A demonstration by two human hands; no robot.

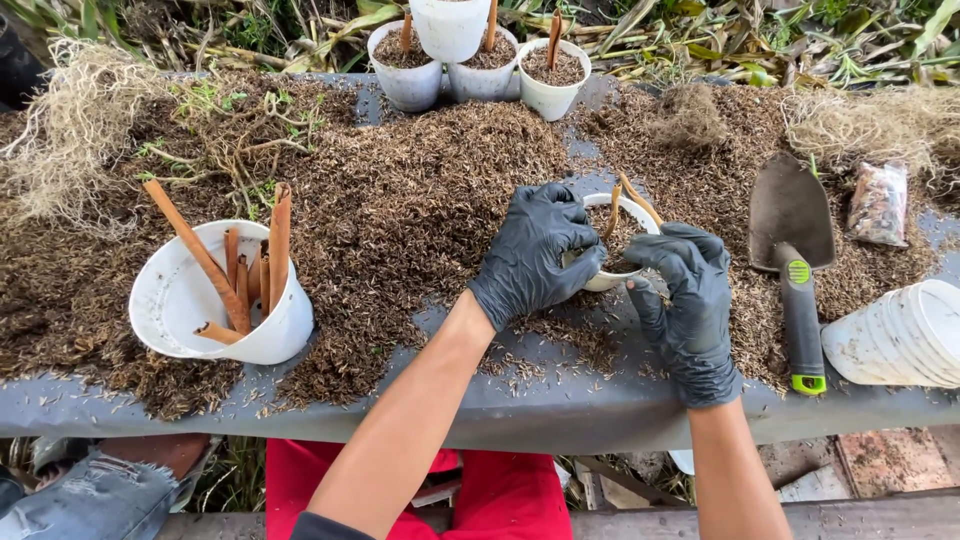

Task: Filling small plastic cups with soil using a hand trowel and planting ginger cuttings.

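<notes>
Fingers of the left hand (pixel 532 252) and right hand (pixel 685 290) close around the small cup (pixel 628 212), near the bench edge (pixel 560 410); the trowel (pixel 795 270) lies just right.

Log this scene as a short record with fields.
Left hand: black glove, gripping the pot's near rim
Right hand: black glove, at the pot's right side
Pot: white, holds husk and brown sticks
Bench: grey, strewn with husk
Tub: white, tipped, holds sticks
Trowel: right of the hands
Stacked pots: far right, lying sideways
Filled pots: back edge

Matt black gloves (pixel 535 250); smooth, probably plastic cup (pixel 618 212).
</notes>
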